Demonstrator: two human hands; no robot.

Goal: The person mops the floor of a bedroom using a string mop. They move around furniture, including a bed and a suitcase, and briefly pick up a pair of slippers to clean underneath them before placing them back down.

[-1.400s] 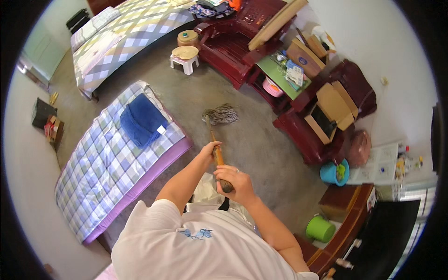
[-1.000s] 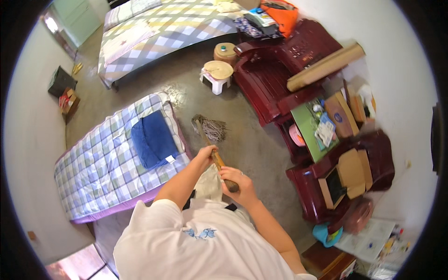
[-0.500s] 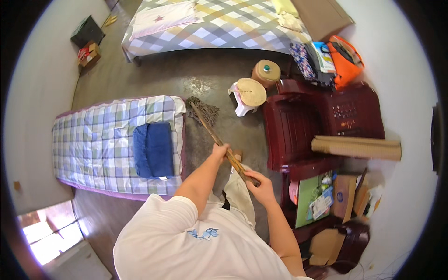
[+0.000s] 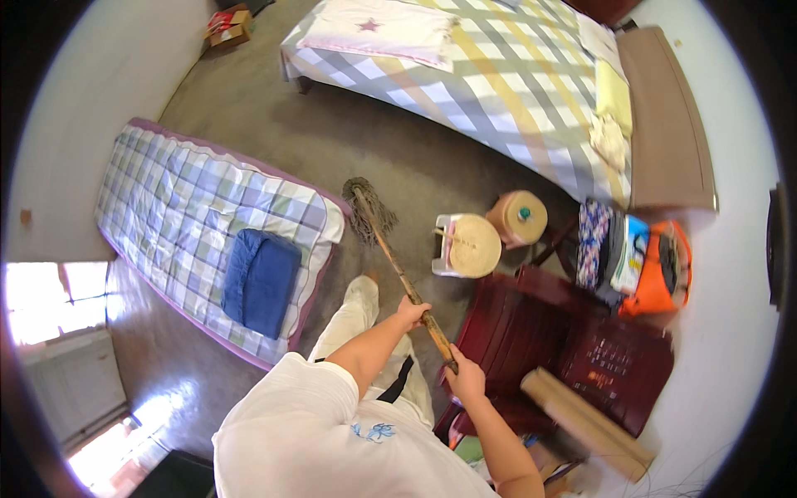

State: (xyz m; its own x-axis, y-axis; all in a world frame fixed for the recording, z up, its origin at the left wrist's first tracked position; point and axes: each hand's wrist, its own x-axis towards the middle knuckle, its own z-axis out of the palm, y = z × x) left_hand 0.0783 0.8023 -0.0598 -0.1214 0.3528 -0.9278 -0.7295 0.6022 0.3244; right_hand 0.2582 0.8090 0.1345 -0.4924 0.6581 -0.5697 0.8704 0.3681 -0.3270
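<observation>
A string mop with a long wooden handle point(image 4: 388, 252) slants across the middle of the view. Its grey strands point(image 4: 371, 220) rest on the floor beside the corner of the checked mattress point(image 4: 178, 203). My left hand point(image 4: 413, 313) is wrapped round the lower middle of the handle. Around the handle's top end, nearer to me and to the right, my right hand point(image 4: 466, 375) is closed. A folded blue cloth point(image 4: 262, 282) lies on the mattress.
Right of the mop stand a white stool with a round woven top point(image 4: 474, 246) and a tan container with a green cap point(image 4: 519, 217). A dark red bench point(image 4: 519, 332) holds a long cardboard piece point(image 4: 585, 423). The large bed point(image 4: 465, 100) spans the far side.
My view has turned, so the bed, bench and mattress appear rotated clockwise. Both hands keep hold of the mop, whose head still lies by the mattress corner. One leg now shows stepped forward.
</observation>
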